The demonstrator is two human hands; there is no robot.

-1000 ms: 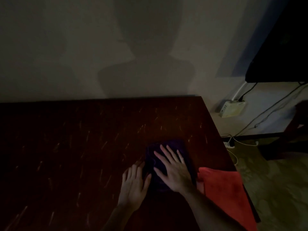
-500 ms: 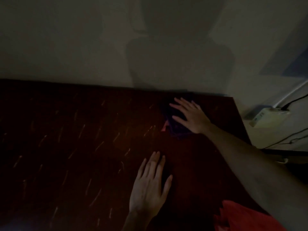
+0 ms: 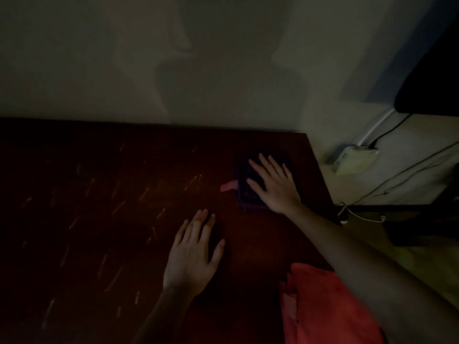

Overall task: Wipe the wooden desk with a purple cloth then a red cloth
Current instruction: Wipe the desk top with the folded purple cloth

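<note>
Pressing flat on the desk [image 3: 99, 207], the left hand [image 3: 191, 259] lies with its fingers [image 3: 198, 224] straight and a little spread, holding nothing and serving only as a prop. Should that hand slide on the polished wood while weight leans on it, the reach to the far side would probably lose its steadiness.

Further right and nearer the wall, the right hand [image 3: 275, 187] rests palm down on the purple cloth [image 3: 244, 194], its fingers straight and fanned, pushing the cloth rather than gripping it. The cloth is folded small, near the far right corner of the desk. With only flat pressure on it, the cloth could bunch or slip out from under the palm, and a stroke carried too far right might push it over the desk edge. A small pink shape [image 3: 228, 186] shows just beside the cloth's left side; in this dim light I cannot tell what it is.

Nearest the camera, the red cloth [image 3: 323, 306] lies crumpled at the near right corner, partly under the outstretched right forearm and seeming to hang over the edge. A forearm drawing back could likely drag it to the floor before its turn comes.

Counted: one desk, two hands, one purple cloth, one red cloth. Off to the right, one pale box [image 3: 355, 158] sits on the wall with cables running from it.
</note>
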